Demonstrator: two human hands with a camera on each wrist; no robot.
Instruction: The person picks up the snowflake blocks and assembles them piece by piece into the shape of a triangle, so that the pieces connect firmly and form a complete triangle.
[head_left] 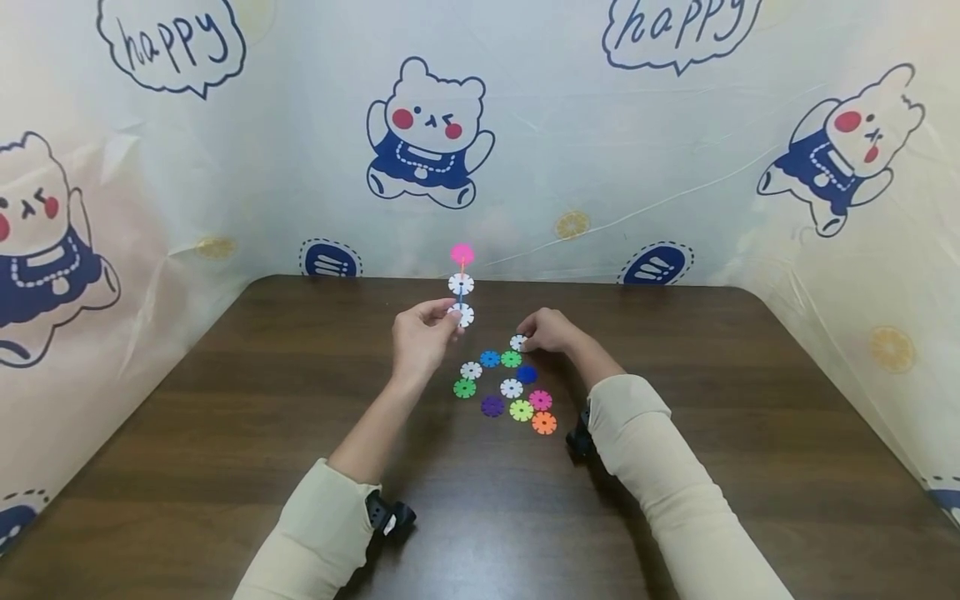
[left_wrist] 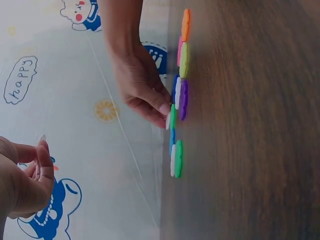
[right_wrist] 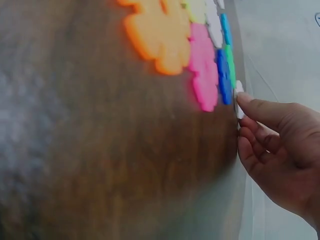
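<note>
In the head view my left hand (head_left: 422, 340) pinches the lowest white disc of an upright stack of notched plastic discs. Above it come a blue edge-on disc (head_left: 461, 298), another white disc (head_left: 461, 284), an orange edge-on piece (head_left: 462, 265) and a pink disc (head_left: 462, 253) on top. My right hand (head_left: 553, 332) has thumb and fingertips on a loose white notched disc (head_left: 517, 342) at the far side of the group on the table. The right wrist view shows the thumb against that white disc (right_wrist: 239, 100). In the left wrist view my left hand (left_wrist: 27, 180) largely hides its stack.
Loose discs lie flat between the forearms: blue (head_left: 490, 358), green (head_left: 512, 359), purple (head_left: 492, 406), yellow-green (head_left: 521, 410), pink (head_left: 541, 401), orange (head_left: 544, 423) and several more. The brown wooden table (head_left: 225, 433) meets a printed cloth (head_left: 525, 167) behind.
</note>
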